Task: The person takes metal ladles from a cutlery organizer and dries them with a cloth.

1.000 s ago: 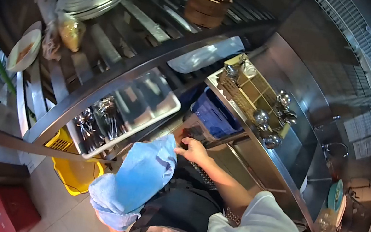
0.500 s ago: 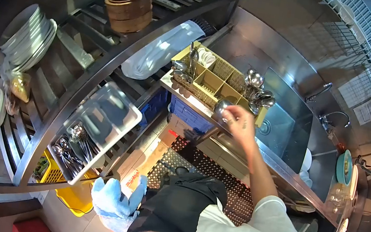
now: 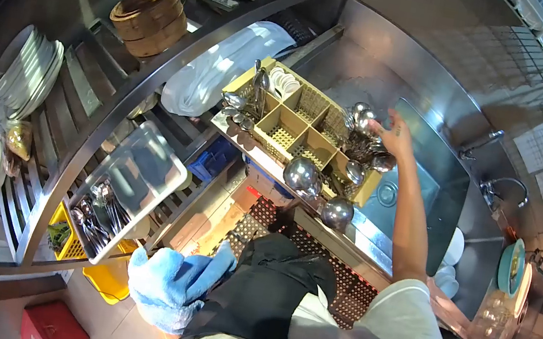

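Note:
My right hand (image 3: 398,138) reaches over the far right of a yellow divided cutlery basket (image 3: 280,144). Its thumb and fingers are apart beside shiny metal ladles (image 3: 363,115); whether they touch one I cannot tell. Two round ladle bowls, a left one (image 3: 301,173) and a right one (image 3: 337,213), stick out at the basket's front side. More spoons stand in the left compartments, near white spoons (image 3: 284,83). A fluffy blue towel (image 3: 175,285) is bunched in my left hand, low at my left side; the towel covers the fingers.
Beyond the basket lies a steel sink (image 3: 411,184) with taps. On the left, a slatted rack (image 3: 77,93) carries stacked plates (image 3: 31,75) and a bamboo steamer (image 3: 150,19). A clear bin (image 3: 135,176) of cutlery stands lower, above a yellow crate (image 3: 72,237).
My right hand has left a ladle at the basket's front and moved back and right to the ladles there. The towel has stayed at my left side. The view has shifted slightly.

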`<state>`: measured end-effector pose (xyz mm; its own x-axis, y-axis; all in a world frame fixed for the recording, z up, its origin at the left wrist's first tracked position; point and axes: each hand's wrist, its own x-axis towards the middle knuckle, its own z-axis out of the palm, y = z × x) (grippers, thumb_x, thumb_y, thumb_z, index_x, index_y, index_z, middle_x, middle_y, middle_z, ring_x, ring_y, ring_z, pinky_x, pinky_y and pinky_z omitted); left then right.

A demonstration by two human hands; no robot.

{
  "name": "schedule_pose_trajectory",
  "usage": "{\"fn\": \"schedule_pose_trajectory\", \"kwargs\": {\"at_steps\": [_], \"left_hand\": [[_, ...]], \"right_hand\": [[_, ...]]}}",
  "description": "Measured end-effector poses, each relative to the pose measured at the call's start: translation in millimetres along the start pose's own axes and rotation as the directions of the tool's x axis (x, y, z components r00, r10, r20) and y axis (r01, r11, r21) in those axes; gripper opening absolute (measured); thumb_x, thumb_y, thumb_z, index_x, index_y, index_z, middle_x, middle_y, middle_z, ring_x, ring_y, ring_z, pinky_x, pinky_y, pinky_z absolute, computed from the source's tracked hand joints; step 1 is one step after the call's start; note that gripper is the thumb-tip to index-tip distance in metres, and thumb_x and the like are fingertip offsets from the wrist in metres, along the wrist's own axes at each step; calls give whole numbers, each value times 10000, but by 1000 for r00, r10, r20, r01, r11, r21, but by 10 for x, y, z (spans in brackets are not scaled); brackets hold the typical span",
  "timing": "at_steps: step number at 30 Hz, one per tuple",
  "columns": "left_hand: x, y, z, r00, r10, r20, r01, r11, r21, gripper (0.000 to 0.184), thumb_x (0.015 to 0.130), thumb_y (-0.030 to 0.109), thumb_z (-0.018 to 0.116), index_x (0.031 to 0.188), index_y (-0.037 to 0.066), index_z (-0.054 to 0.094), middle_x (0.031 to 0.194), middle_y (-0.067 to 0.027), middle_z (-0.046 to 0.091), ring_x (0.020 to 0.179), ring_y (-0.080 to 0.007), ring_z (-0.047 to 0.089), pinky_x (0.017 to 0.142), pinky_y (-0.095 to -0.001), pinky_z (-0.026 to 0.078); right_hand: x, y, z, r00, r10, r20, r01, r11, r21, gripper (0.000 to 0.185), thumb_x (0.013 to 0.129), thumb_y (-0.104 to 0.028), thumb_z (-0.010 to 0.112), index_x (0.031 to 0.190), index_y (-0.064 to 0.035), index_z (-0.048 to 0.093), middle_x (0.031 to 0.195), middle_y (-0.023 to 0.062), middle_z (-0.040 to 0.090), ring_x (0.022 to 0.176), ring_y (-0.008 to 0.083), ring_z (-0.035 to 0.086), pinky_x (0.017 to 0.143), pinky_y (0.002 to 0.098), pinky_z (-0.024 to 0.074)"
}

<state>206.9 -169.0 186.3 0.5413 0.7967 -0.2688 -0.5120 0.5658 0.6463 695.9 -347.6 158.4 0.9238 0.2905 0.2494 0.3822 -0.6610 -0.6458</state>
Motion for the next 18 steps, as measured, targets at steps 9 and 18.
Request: {"fn": "schedule_pose_trajectory", "kwargs": {"at_steps": [9,18], "left_hand": [[-72,-175,185,998,-32,-59,25,994,-103,364,799,367,383,897,17,408,933,-236,424,1017,-443,325,891,-511,248],[-69,-227,426,992,-125,-10,121,976,-182,353,809,373,359,864,26,396,932,-252,403,1048,-467,289,925,-529,213]], "right_hand": [[362,-126,315,890,-266,370,330,936,-121,698,592,-425,678,1113,-26,442,999,209,540,972,331,501,821,374,390],[58,-357,258,940,-270,208,328,885,-332,453,697,-411,587,901,-17,496,796,236,570,783,383,545,662,427,418]]}}
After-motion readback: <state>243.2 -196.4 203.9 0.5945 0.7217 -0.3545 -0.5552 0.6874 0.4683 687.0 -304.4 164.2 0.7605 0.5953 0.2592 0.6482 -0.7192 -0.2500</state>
